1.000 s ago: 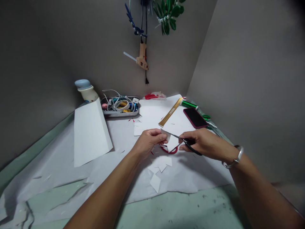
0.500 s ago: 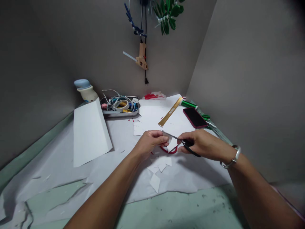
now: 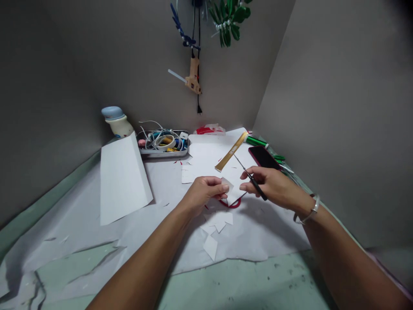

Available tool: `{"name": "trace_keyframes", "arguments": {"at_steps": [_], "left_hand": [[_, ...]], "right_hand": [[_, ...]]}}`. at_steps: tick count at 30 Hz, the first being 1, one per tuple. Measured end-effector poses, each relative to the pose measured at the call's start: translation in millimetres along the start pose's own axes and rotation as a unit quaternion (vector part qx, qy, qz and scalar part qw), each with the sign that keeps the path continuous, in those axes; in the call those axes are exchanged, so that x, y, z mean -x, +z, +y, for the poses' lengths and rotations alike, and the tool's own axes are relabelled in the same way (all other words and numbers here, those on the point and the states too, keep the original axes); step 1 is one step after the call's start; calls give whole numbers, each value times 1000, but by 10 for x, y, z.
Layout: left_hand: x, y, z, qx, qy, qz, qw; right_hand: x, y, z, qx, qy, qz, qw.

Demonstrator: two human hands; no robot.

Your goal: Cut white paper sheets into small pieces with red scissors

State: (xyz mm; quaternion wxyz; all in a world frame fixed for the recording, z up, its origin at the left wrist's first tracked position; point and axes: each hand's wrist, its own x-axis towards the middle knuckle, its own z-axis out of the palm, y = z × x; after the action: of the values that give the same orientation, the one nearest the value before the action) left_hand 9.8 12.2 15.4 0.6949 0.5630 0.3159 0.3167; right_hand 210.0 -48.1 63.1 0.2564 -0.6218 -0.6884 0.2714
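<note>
Between the thumb and fingers of my left hand (image 3: 204, 193) is a small piece of white paper (image 3: 227, 183). My right hand (image 3: 270, 184) grips black-handled scissors (image 3: 254, 185), whose blades look closed and point up and away to the left, apart from the paper. Several cut white paper pieces (image 3: 210, 247) lie on the table below my hands. A red curved object (image 3: 235, 204) shows partly beneath the white sheet (image 3: 206, 150) behind my hands. On that sheet rests a gold strip with lettering (image 3: 231, 151).
A phone (image 3: 263, 157) and green rolls (image 3: 257, 141) lie at the right. Back left are a metal tray (image 3: 164, 151) of cables and tape, a blue-capped bottle (image 3: 118, 122) and a folded white sheet (image 3: 124, 181). A glue gun (image 3: 193, 77) hangs on the wall.
The scissors have come away from the paper in my left hand and swung so their blades point upward. My right hand has shifted slightly up; my left hand has stayed nearly still.
</note>
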Motion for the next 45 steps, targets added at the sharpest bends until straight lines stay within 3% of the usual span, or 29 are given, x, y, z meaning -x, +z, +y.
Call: {"name": "trace_keyframes", "arguments": {"at_steps": [6, 18, 22, 27, 31, 38, 45], "left_hand": [[14, 17, 9, -67, -27, 10, 997], [3, 62, -32, -120, -26, 22, 992], [10, 83, -23, -42, -20, 43, 998], [15, 137, -6, 36, 0, 59, 998], [5, 136, -2, 24, 3, 75, 997], [53, 138, 79, -108, -25, 78, 991], [19, 139, 6, 8, -10, 60, 998]], "right_hand": [[-79, 194, -33, -139, -4, -15, 990], [-110, 362, 4, -173, 2, -11, 985], [-134, 380, -8, -227, 2, 24, 974], [-163, 473, -21, -267, -1, 114, 957], [-165, 502, -27, -266, -12, 130, 955], [-165, 443, 4, -266, -32, 104, 958], [-170, 548, -6, -306, -20, 178, 935]]}}
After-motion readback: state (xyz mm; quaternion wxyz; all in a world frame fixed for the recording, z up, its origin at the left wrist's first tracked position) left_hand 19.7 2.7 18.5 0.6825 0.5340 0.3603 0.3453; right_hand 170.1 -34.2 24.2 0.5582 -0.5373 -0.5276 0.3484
